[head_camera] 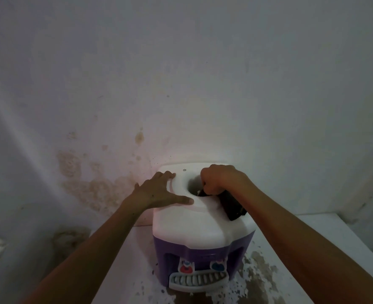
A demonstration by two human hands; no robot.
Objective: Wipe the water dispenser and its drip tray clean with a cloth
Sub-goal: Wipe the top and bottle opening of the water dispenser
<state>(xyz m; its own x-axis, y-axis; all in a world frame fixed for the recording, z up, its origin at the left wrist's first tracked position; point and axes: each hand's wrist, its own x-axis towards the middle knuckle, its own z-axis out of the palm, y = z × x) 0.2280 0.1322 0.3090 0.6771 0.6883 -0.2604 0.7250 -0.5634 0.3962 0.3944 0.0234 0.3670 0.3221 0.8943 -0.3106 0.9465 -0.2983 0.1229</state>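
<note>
Cloth was gripped in my right hand at the dispenser well; flat left hand braced; I judged firm circular wiping best.

We saw a pale wall blotched with brown damp stains low down, and a white table whose paint had flaked off in brown patches.
</note>
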